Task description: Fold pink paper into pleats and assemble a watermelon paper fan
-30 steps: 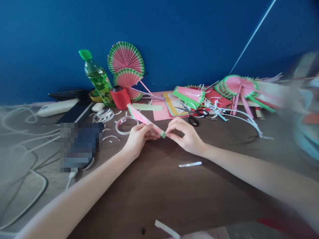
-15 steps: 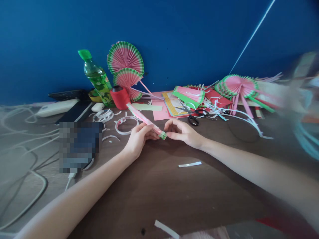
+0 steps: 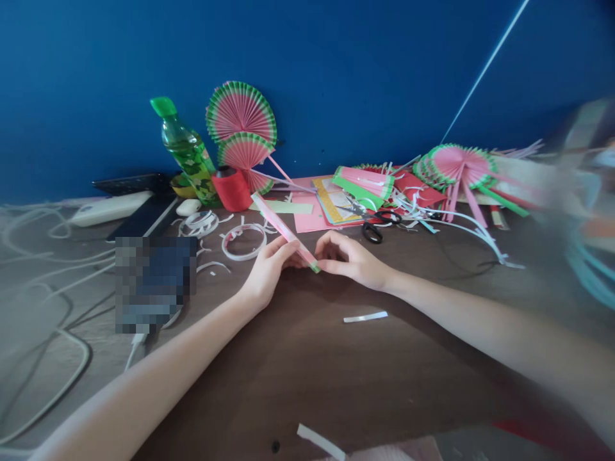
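A narrow folded paper fan [image 3: 283, 228], pink with a green end, slants above the table between both hands. My left hand [image 3: 270, 267] grips it near its lower half, thumb on top and fingers beneath. At the green end, my right hand [image 3: 348, 259] has its thumb and curled fingers closed on the tip; exactly how they pinch it is partly hidden. A roll of white tape [image 3: 244, 242] lies just beyond my left hand. Nearer me, a short white strip [image 3: 365, 317] rests on the table.
Black-handled scissors [image 3: 372, 232] lie among paper scraps behind my right hand. Finished pink-and-green fans [image 3: 243, 118] lean on the blue wall beside a green bottle [image 3: 187, 150] and a red thread spool [image 3: 233, 189]. Cables [image 3: 72, 339] and a pixelated device [image 3: 158, 282] occupy the left.
The folded fan has turned slightly in my left hand, its upper end shifting right. My right thumb and fingers have moved slightly left onto its green tip.
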A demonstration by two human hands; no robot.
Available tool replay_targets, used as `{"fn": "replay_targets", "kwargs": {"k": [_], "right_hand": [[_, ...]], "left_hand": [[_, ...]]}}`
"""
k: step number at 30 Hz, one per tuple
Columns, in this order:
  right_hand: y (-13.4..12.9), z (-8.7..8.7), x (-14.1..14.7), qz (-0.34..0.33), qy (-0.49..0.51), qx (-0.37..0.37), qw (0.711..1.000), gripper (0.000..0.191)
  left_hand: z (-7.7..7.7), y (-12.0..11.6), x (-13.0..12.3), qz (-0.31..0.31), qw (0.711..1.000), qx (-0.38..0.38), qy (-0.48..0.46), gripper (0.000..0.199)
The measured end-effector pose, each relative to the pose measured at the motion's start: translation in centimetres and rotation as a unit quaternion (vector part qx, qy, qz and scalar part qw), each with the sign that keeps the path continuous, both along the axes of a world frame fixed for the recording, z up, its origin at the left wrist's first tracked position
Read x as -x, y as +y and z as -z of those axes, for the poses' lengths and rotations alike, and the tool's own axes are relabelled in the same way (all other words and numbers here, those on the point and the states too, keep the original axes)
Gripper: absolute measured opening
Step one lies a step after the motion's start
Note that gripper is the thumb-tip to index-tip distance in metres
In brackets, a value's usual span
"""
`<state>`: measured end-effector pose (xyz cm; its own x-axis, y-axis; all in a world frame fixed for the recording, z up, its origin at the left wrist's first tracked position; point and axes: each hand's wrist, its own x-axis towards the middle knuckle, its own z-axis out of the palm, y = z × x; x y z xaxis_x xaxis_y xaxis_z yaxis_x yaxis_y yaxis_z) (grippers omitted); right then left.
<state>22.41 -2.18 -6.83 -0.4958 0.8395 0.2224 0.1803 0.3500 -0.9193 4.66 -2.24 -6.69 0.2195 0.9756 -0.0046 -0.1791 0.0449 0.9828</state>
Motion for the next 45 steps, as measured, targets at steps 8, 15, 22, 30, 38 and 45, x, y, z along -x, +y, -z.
{"fn": "replay_targets", "kwargs": {"k": [8,15,22,30,38,45], "right_hand": [[0.1,0.5,0.2,0.031,0.005,-0.005,0.999,0.015],[-0.4,0.3,0.2,0.111,-0.021,-0.205,0.972,0.003],[-0.3,0.5,0.3,0.142,-0.075,-0.356,0.92,0.017],[0.0,0.6,0.2,0.136,-0.048,-0.302,0.942,0.013],[-0.2,0.3,0.4,0.114,-0.027,-0.288,0.95,0.012],[-0.4,0.5,0.3,0.106,-0.001,-0.296,0.949,0.011]], "left_hand": [[0.0,-0.1,-0.1,0.069,0.996,-0.022,0.044,0.02],[-0.3,-0.1,-0.2,0.033,0.994,-0.039,0.101,0.011],[-0.6,-0.4,-0.1,0.061,0.983,-0.059,0.161,0.02],[-0.3,-0.6,-0.1,0.082,0.968,-0.101,0.214,0.026],[-0.3,-1.2,-0.3,0.049,0.949,-0.157,0.271,0.024],[-0.4,-1.8,-0.4,0.014,0.922,-0.223,0.317,0.024]]}}
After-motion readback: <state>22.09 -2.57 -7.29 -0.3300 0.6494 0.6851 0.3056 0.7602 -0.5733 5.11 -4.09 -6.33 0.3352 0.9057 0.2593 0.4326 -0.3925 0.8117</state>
